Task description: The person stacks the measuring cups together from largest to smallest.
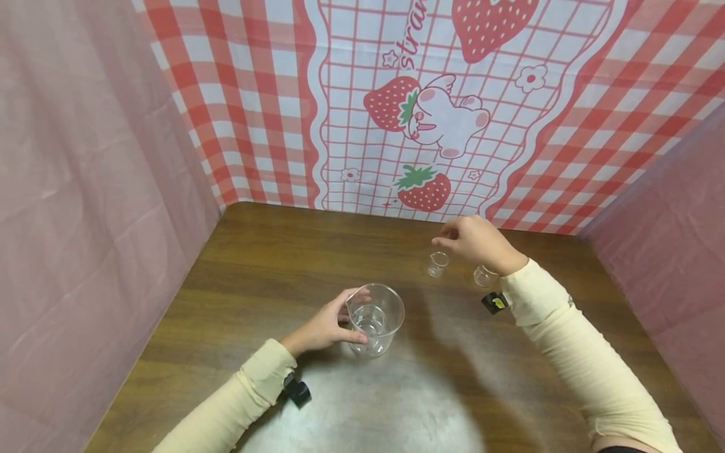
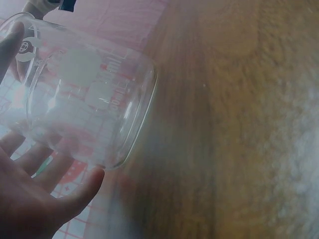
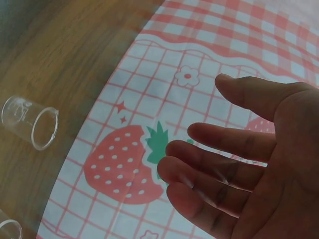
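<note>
My left hand (image 1: pixel 325 324) grips a large clear glass beaker (image 1: pixel 391 340) from its left side, thumb in front and fingers behind. White printed markings show on its wall in the left wrist view, and a smaller glass beaker (image 1: pixel 370 321) sits nested inside it. Farther back and to the right, my right hand (image 1: pixel 472 240) hovers over the table with nothing in it; its fingers (image 3: pixel 219 172) are loosely bent and spread from the thumb. Just below its fingertips a tiny beaker (image 1: pixel 438 265) stands upright. Partly covered by the right wrist is another small beaker (image 1: pixel 484 275).
The brown wooden table (image 1: pixel 272 251) ends at a strawberry-print checked cloth (image 1: pixel 391 182) hanging behind. Pink curtains (image 1: pixel 102 189) flank both sides. Small black wrist cameras (image 1: pixel 297 390) are strapped at each cream sleeve.
</note>
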The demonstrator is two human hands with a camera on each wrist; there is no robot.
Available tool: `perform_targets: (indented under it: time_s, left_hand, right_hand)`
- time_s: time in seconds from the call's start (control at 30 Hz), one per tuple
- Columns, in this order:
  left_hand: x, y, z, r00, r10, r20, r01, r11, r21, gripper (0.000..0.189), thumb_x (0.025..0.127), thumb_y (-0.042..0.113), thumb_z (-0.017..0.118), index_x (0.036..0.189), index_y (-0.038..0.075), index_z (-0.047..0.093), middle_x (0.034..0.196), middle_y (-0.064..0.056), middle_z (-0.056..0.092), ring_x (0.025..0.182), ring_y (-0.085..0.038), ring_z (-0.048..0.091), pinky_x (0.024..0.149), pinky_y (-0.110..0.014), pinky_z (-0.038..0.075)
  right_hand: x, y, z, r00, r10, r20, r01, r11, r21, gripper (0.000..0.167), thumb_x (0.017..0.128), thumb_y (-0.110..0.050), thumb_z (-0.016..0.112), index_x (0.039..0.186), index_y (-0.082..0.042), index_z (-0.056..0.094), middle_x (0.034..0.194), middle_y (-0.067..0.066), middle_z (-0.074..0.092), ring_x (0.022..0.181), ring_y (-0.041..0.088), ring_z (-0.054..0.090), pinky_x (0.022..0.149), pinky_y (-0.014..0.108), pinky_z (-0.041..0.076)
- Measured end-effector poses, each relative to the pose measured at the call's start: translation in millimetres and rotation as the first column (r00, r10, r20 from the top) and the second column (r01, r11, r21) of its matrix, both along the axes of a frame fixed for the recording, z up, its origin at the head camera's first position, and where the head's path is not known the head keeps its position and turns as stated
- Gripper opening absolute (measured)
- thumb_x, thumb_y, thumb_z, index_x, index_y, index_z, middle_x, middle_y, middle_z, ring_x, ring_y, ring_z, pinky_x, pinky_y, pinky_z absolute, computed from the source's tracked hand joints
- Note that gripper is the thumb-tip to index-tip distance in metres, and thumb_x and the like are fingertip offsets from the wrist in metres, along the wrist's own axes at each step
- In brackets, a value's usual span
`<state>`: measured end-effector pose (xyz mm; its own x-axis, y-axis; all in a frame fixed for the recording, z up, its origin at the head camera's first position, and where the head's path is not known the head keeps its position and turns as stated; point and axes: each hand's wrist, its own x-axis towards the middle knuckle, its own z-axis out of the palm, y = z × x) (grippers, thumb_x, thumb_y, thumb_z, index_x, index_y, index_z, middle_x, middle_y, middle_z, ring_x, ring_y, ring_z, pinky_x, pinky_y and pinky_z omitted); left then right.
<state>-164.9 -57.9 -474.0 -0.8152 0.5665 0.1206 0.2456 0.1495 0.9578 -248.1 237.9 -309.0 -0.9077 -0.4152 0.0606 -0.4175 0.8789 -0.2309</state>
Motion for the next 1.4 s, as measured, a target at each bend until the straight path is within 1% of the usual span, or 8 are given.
perform_targets:
  time_s: [0.23,0.4,0.53,0.77,0.9,1.07,1.2,1.4]
  left_hand:
    - [-0.1,0.4,0.6,1.000,0.001,0.001,-0.001,1.000,-0.007,0.090,0.073,0.013,0.084,0.148,0.007,0.033,0.149,-0.017,0.044,0.133,-0.037,0.048,0.105,-0.054,0.047]
    - [0.3,0.1,0.4,1.000,0.000,-0.001,0.000,1.000,-0.007,0.091,0.073,0.014,0.084,0.148,0.007,0.033,0.149,-0.017,0.044,0.132,-0.038,0.048,0.105,-0.054,0.047]
    - [1.1,1.0,-0.1,1.000,-0.004,-0.005,0.004,1.000,-0.005,0.091,0.073,0.015,0.084,0.148,0.006,0.033,0.148,-0.018,0.044,0.131,-0.038,0.048,0.105,-0.054,0.047]
    - [1.2,1.4,-2.4,1.000,-0.002,-0.005,0.002,1.000,-0.002,0.090,0.073,0.014,0.085,0.147,0.006,0.034,0.148,-0.018,0.044,0.132,-0.037,0.048,0.104,-0.053,0.048]
    - [0.1,0.5,-1.1,1.000,0.001,-0.006,-0.001,1.000,0.003,0.091,0.073,0.014,0.085,0.147,0.005,0.034,0.148,-0.018,0.044,0.132,-0.037,0.048,0.104,-0.053,0.048]
    - [-0.9,-0.6,0.5,1.000,-0.002,0.004,0.002,1.000,-0.001,0.092,0.073,0.014,0.085,0.148,0.006,0.032,0.149,-0.018,0.043,0.133,-0.037,0.047,0.105,-0.053,0.047]
    - [-0.1,-0.8,0.8,1.000,-0.003,0.007,0.003,1.000,0.003,0.091,0.073,0.014,0.085,0.148,0.005,0.033,0.149,-0.019,0.043,0.133,-0.037,0.047,0.105,-0.053,0.047]
    - [0.2,-1.6,2.5,1.000,-0.014,-0.013,0.014,1.000,0.005,0.092,0.073,0.014,0.085,0.148,0.004,0.032,0.148,-0.021,0.043,0.132,-0.039,0.048,0.104,-0.052,0.048]
  right_hand:
    - [-3.4,9,-1.9,0.999,-0.025,0.021,0.025,1.000,-0.010,0.021,0.091,-0.030,0.068,0.093,-0.010,0.073,0.084,0.006,0.075,0.071,0.016,0.065,0.068,0.038,0.056]
    - [-6.4,16,-5.0,1.000,-0.021,-0.007,0.021,1.000,-0.013,0.020,0.090,-0.028,0.070,0.089,-0.007,0.073,0.082,0.008,0.075,0.072,0.020,0.068,0.070,0.042,0.057]
    - [-7.3,21,-7.4,1.000,-0.027,-0.008,0.027,1.000,-0.007,0.022,0.090,-0.027,0.069,0.088,-0.006,0.072,0.083,0.010,0.075,0.075,0.024,0.069,0.072,0.045,0.057]
    - [-6.7,29,-8.2,0.997,-0.075,0.013,0.074,0.996,0.051,0.029,0.091,-0.031,0.067,0.096,-0.004,0.073,0.091,0.013,0.076,0.083,0.031,0.071,0.077,0.050,0.057]
    - [-8.1,33,-7.9,0.995,-0.103,0.015,0.102,0.992,0.071,0.030,0.091,-0.032,0.067,0.097,-0.003,0.073,0.092,0.014,0.075,0.085,0.033,0.071,0.078,0.051,0.057]
    - [-10.6,38,-8.5,0.992,-0.121,0.031,0.118,0.989,0.091,0.034,0.092,-0.034,0.066,0.099,-0.001,0.072,0.095,0.017,0.075,0.086,0.034,0.070,0.079,0.053,0.056]
    - [-12.3,41,-11.0,0.990,-0.132,0.041,0.126,0.985,0.115,0.037,0.092,-0.036,0.065,0.102,-0.001,0.072,0.100,0.019,0.074,0.090,0.039,0.069,0.080,0.055,0.055]
    - [-14.0,45,-12.9,0.987,-0.150,0.049,0.142,0.980,0.142,0.040,0.092,-0.037,0.064,0.108,0.000,0.071,0.107,0.022,0.072,0.097,0.044,0.067,0.083,0.057,0.055]
